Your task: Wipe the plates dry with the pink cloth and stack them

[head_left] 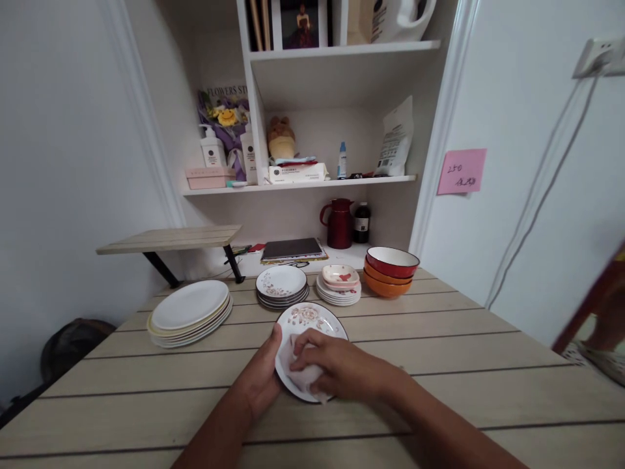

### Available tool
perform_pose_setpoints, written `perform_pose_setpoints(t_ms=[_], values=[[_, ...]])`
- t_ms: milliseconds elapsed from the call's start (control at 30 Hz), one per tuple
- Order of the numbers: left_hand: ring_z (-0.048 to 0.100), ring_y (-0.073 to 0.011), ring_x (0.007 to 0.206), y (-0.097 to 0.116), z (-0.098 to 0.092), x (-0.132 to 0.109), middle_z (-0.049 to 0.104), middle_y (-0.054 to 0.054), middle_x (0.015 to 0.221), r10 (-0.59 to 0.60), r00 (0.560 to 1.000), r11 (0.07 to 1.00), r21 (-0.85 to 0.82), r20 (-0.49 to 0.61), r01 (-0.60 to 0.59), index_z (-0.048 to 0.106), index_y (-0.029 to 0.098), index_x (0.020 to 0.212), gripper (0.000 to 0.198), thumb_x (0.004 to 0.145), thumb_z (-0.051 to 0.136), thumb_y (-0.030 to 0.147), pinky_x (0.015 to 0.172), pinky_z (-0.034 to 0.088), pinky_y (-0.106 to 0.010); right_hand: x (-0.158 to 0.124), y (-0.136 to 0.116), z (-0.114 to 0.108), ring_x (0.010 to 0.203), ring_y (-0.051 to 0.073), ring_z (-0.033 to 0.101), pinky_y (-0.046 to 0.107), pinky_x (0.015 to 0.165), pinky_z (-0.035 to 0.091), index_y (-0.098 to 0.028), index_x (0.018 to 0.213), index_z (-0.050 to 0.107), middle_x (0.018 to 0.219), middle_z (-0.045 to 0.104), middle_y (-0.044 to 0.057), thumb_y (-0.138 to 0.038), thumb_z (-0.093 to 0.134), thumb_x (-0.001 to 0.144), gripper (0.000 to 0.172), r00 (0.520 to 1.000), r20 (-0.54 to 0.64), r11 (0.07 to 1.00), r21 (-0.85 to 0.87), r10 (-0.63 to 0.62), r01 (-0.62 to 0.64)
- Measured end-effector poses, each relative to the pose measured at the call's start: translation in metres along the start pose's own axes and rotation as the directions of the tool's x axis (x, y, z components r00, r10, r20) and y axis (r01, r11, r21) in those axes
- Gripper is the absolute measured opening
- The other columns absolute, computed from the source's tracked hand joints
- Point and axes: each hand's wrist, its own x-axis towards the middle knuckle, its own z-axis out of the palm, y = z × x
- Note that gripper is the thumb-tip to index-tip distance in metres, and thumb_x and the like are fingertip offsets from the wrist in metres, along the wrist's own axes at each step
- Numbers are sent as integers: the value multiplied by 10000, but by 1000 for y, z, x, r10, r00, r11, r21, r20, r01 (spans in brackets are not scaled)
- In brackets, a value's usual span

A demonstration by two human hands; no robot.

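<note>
A small white plate [312, 319] with a floral pattern and dark rim rests on the wooden table [439, 365] in front of me. My left hand [263, 378] grips the plate's near left edge, thumb on its face. My right hand [342, 368] presses a crumpled white cloth [300, 371] onto the plate's near half, fingers curled around it.
Behind the plate stand a stack of large white plates [190, 311], a stack of dark-rimmed floral plates [282, 286], a stack of small dishes [338, 286] and stacked red and orange bowls [390, 270]. Shelves [303, 184] with bottles, a red jug and a tablet lie beyond.
</note>
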Motion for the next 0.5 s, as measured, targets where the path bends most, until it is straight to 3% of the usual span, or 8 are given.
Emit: perform_pose_setpoints(t_ms=[100,167,300,400,500], values=[[549,-297,1195,0,-1,0,614,-163,1269,9,1000,1000,-9,11,-9,420,140,1399,652,870,500,513,1072,333,-430,-11,12,-13,1075,181,551,304,950,429,-301,1093,667,1185,548,11,-155,690,700,420,997,28,994,80,71,-73],[538,-287,1212,0,-1,1,603,-156,1286,28,1000,1000,-14,3,-28,387,153,1420,660,871,509,500,1083,319,-423,-12,21,-16,1080,192,544,327,946,431,-288,1118,650,1190,533,28,-137,665,704,441,985,-61,987,49,159,-156],[543,-271,1212,1,0,2,598,-143,1298,46,999,999,-23,0,-46,356,178,1437,639,884,514,456,1082,322,-418,-2,33,-7,1101,218,534,361,945,429,-281,1227,578,1306,462,65,-150,607,749,496,916,-294,947,-86,272,-309],[574,-270,1173,1,0,3,614,-140,1277,58,998,998,-25,-8,-58,369,185,1430,628,881,530,441,1063,349,-416,12,28,4,1133,229,516,360,951,426,-275,1246,564,1329,453,75,-168,584,777,481,887,-381,934,-135,260,-331],[616,-263,1108,0,-2,4,642,-141,1234,59,997,998,-14,-45,-59,401,184,1410,617,871,550,445,1030,388,-402,25,14,15,1162,230,492,353,967,416,-285,1249,555,1322,470,71,-181,583,784,477,922,-352,956,-179,160,-234]])
